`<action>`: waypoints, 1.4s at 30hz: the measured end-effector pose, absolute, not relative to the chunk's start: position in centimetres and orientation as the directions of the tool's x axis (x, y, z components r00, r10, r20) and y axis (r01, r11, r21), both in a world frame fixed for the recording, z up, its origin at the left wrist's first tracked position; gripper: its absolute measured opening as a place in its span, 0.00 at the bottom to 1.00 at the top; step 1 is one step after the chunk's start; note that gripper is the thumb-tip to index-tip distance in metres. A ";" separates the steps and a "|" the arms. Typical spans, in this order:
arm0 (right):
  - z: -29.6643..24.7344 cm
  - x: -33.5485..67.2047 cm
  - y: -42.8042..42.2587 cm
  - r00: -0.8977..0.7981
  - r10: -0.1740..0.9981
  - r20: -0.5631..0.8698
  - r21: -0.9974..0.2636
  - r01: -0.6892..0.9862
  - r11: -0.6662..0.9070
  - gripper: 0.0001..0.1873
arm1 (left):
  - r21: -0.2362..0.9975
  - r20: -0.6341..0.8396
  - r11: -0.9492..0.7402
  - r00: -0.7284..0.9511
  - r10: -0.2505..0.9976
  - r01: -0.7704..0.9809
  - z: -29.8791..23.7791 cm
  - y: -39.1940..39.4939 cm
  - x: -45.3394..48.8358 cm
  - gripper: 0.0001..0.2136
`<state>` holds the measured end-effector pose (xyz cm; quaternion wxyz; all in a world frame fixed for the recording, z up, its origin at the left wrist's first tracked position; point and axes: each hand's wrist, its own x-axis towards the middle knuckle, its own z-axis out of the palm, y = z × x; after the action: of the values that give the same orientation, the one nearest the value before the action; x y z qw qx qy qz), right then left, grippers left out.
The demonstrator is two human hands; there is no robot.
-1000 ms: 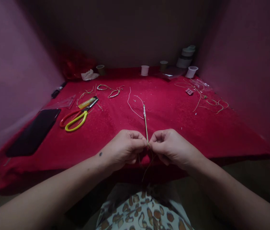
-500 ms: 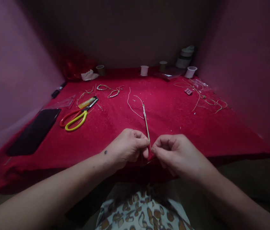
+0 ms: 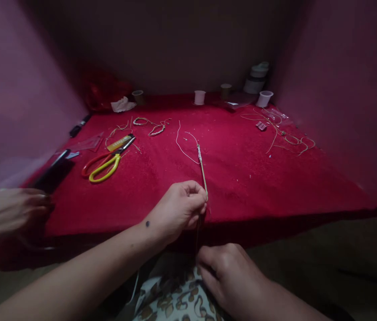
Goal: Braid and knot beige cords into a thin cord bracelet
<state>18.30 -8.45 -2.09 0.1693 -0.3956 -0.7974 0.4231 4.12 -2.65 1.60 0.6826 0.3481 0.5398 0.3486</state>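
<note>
The left hand (image 3: pixel 185 203) pinches the braided cord (image 3: pixel 203 171), lying lengthwise ahead of its fingers; the farther right hand (image 3: pixel 228 274) is curled (grip unclear).

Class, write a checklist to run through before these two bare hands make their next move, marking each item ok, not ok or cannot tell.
1. Left hand pinching the cord: ok.
2. Right hand gripping the thin strand below the left hand: cannot tell, its grip is hidden.
3. Cord lying clear of the scissors: ok.
4. Scissors out of both hands: ok.
5. Red cloth free of a second person: not ok, another person's hand is at the left, by the dark flat device.
</note>
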 end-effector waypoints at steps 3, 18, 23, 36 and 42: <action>-0.1 20.0 -7.2 -0.585 0.809 -0.056 -0.810 0.500 0.306 0.10 | 0.836 -0.509 0.532 0.174 0.843 -0.132 1.6 -2.8 4.0 0.05; 1.1 18.8 -1.2 -0.520 0.711 -0.474 -0.854 0.073 -0.515 0.08 | 0.845 -0.477 0.509 0.200 0.856 -0.163 1.5 -3.0 3.7 0.07; 1.6 19.0 -0.8 -0.435 0.766 -0.473 -0.877 0.154 -0.454 0.09 | 0.849 -0.475 0.507 0.207 0.856 -0.149 1.5 -2.9 3.8 0.07; 2.2 18.6 -0.2 -0.464 0.733 -0.497 -0.861 0.158 -0.483 0.10 | 0.862 -0.464 0.490 0.187 0.866 -0.127 1.7 -3.3 4.0 0.06; 2.2 18.4 0.3 -0.473 0.696 -0.539 -0.834 0.185 -0.520 0.08 | 0.870 -0.450 0.475 0.180 0.875 -0.133 1.3 -3.6 4.0 0.07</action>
<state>18.44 0.27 2.20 0.1760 -0.4819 -0.4572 0.7264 3.95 -3.61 1.27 0.6814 0.3544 0.5229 0.3698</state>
